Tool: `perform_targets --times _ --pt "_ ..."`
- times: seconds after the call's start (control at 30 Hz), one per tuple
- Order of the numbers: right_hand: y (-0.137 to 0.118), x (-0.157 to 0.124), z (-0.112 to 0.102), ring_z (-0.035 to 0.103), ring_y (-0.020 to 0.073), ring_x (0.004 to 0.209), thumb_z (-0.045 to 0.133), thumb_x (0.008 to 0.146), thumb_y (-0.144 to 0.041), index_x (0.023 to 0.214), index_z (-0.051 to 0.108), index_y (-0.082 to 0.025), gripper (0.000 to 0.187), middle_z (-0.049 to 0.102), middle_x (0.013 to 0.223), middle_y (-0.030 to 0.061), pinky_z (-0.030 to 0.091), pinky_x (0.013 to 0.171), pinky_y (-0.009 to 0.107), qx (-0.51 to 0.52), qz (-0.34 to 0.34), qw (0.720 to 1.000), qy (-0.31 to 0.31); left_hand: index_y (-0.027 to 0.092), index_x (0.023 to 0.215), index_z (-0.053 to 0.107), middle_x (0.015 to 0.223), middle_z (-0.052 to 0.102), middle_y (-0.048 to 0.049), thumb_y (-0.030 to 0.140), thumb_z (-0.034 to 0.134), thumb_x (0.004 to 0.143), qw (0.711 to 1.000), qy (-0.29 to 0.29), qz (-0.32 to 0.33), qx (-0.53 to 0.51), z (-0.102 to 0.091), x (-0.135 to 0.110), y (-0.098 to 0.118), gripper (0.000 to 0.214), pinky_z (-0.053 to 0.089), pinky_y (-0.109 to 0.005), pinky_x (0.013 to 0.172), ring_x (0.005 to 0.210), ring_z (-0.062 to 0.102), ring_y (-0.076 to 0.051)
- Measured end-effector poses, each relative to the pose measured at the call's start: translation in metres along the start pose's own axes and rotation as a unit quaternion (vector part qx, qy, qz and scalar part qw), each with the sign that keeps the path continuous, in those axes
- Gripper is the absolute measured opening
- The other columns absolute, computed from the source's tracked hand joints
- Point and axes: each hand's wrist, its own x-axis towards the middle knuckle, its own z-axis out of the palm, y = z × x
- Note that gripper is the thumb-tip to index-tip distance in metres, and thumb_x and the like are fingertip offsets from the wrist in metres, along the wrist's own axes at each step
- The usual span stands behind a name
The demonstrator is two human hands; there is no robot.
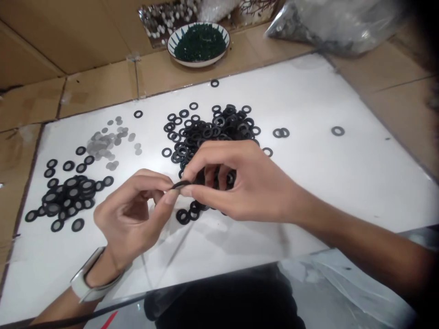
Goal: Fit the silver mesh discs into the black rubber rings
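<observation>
Black ring (180,184) is pinched by left hand (128,219) and right hand (252,183).

Striped white bowl (199,64) well beyond the right grip (254,183) and to its left; heaped with dark green granules (200,43). Stands on brown cardboard (154,80) bordering the white surface (305,100). Dark patch with white bits (161,23) just behind bowl; details blurred. Clear plastic bag (336,27) far beyond the right grip, off to its right; greyish contents indistinct. Cardboard panel (85,32) rises well beyond the left grip (123,237). Pale crinkled sheet (363,283) nearer than the right grip, to its right. Red strip (110,320) on the left grip's near side.
</observation>
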Motion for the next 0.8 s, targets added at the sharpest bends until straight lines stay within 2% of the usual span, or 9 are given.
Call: perform_targets --times 0.13,0.27,0.47,0.67,0.8 --pt "0.009 -0.003 0.019 0.069 0.0096 0.074 0.094 0.091 -0.024 0.101 0.084 -0.017 0.015 0.082 0.101 0.0006 0.052 0.059 0.022 0.166 0.022 0.984 0.06 0.021 0.107 0.078 0.097 0.073 -0.0014 0.02 0.074 0.108 0.994 0.066 -0.064 -0.061 0.008 -0.006 0.003 0.004 0.039 -0.024 0.039 0.049 0.053 -0.003" --pt "0.011 -0.006 0.03 0.065 0.0088 0.069 0.098 0.087 -0.031 0.094 0.084 -0.017 0.021 0.079 0.09 -0.0002 0.048 0.055 0.021 0.219 0.051 0.97 0.092 0.019 0.106 0.078 0.098 0.074 -0.0024 0.019 0.076 0.106 0.992 0.067 -0.061 -0.083 0.01 -0.008 0.002 0.002 0.039 -0.024 0.038 0.047 0.054 -0.004" --pt "0.006 -0.006 0.027 0.065 0.0089 0.068 0.097 0.088 -0.033 0.088 0.079 -0.016 0.024 0.079 0.09 0.0005 0.049 0.056 0.022 0.152 0.022 0.982 0.108 0.02 0.105 0.079 0.102 0.073 -0.004 0.018 0.076 0.106 0.987 0.044 -0.088 -0.126 0.007 -0.009 0.0 0.004 0.044 -0.025 0.042 0.051 0.055 -0.005" --pt "0.008 -0.008 0.026 0.065 0.0097 0.072 0.09 0.094 -0.026 0.094 0.078 -0.017 0.015 0.079 0.095 0.0004 0.051 0.061 0.024 0.047 -0.047 0.99 0.121 0.024 0.104 0.078 0.102 0.072 -0.0025 0.028 0.077 0.106 0.982 0.032 -0.133 -0.128 0.003 -0.009 0.001 0.005 0.044 -0.023 0.041 0.052 0.054 -0.005" --pt "0.008 -0.009 0.027 0.065 0.0106 0.074 0.088 0.095 -0.023 0.095 0.077 -0.018 0.012 0.079 0.095 0.0001 0.055 0.068 0.026 0.02 -0.073 0.988 0.134 0.023 0.103 0.079 0.102 0.072 -0.0028 0.026 0.077 0.106 0.981 0.025 -0.137 -0.136 0.002 -0.008 0.003 0.004 0.044 -0.025 0.041 0.052 0.055 -0.005"
